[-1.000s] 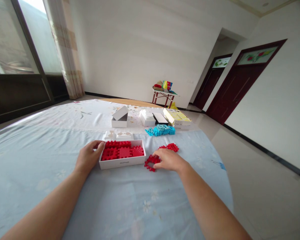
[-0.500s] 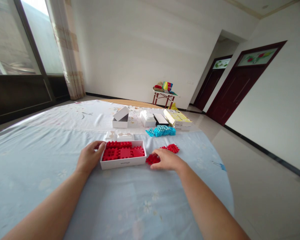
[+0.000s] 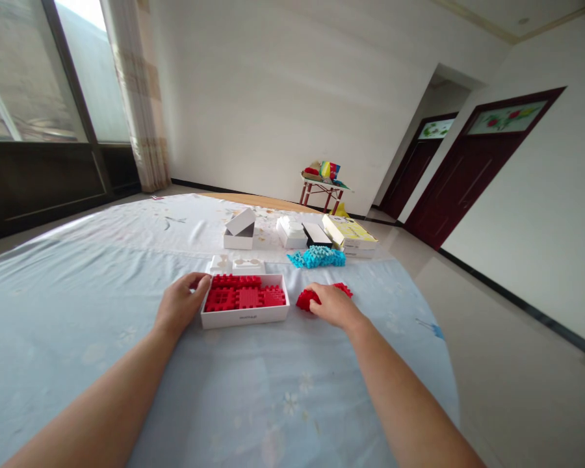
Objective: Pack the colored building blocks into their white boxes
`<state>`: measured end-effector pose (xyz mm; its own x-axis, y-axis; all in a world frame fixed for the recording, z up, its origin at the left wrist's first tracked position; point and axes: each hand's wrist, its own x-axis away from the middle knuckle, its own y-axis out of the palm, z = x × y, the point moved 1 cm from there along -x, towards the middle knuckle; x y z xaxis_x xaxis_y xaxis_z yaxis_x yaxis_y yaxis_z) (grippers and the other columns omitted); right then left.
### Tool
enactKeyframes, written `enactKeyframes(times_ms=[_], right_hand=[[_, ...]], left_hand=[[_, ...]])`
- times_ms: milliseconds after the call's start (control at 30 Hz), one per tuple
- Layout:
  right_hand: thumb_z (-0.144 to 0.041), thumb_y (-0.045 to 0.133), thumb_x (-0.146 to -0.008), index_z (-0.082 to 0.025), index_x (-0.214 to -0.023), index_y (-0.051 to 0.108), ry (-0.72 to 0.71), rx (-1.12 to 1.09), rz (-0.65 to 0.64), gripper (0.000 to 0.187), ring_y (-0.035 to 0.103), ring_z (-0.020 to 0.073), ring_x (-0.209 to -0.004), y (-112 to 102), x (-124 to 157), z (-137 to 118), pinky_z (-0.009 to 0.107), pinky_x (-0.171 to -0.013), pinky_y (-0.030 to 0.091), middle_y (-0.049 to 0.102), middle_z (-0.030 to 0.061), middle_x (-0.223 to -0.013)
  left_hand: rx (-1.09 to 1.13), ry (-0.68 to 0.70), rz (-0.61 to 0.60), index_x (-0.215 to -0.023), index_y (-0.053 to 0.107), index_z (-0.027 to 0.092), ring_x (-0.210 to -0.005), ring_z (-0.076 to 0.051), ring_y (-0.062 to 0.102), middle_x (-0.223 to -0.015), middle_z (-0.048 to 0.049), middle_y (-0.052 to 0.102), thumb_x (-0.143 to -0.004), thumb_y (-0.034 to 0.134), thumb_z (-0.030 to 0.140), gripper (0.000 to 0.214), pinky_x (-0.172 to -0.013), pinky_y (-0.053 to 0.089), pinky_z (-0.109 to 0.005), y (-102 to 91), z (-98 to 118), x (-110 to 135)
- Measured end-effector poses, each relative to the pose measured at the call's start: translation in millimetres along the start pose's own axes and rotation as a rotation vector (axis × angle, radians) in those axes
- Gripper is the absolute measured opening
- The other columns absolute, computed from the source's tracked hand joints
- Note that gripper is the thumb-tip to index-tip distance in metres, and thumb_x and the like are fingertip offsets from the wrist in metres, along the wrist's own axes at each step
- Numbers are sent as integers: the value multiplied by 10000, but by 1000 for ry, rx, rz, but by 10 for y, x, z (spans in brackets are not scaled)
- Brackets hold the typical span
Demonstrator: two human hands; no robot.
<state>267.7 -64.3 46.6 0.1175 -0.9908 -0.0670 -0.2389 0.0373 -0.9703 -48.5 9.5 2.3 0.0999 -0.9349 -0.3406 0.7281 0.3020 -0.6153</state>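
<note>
A shallow white box sits on the cloth, filled with red interlocking building blocks. My left hand is at the box's left end, thumb and fingers closed on its side wall. To the right of the box, my right hand has its fingers curled around loose red building blocks. More red blocks show just behind that hand, partly covered by it. Which pieces the right fingers grip exactly is hidden.
A heap of light-blue blocks lies beyond the right hand. White moulded trays stand behind the box. Farther back are a tilted-lid white box, a black-and-white box and a yellow box. The round table's edge curves on the right.
My right hand has moved slightly away from the box, and the red blocks at its fingers have shifted right with it. My left hand stays at the box. The view has turned a little.
</note>
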Motion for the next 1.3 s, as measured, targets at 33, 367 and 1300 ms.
enactKeyframes(times_ms=[33, 367, 1300], right_hand=[[-185, 508, -753, -234, -1002, 613, -5, -15, 7, 275, 596, 193, -899, -3, -11, 19, 245, -725, 389, 681, 34, -951], [-206, 483, -781, -200, -1148, 547, -137, -154, 230, 373, 592, 186, -887, -291, -303, -319, 264, -784, 415, 660, 57, -1014], [-183, 474, -712, -180, -839, 619, 0, -25, -82, 192, 591, 180, -781, 129, -190, 106, 248, -639, 387, 664, 44, -845]], left_hand=[[5, -1, 0, -850, 662, 187, -776, -186, 597, -813, -35, 678, -732, 432, 490, 398, -695, 434, -252, -2, -1, 1], [29, 3, 4, -817, 653, 196, -767, -181, 593, -794, -28, 677, -744, 426, 469, 363, -695, 432, -249, 9, 23, 6], [20, 4, 7, -817, 659, 192, -755, -181, 594, -790, -27, 676, -732, 426, 470, 373, -698, 435, -249, 15, 37, 8]])
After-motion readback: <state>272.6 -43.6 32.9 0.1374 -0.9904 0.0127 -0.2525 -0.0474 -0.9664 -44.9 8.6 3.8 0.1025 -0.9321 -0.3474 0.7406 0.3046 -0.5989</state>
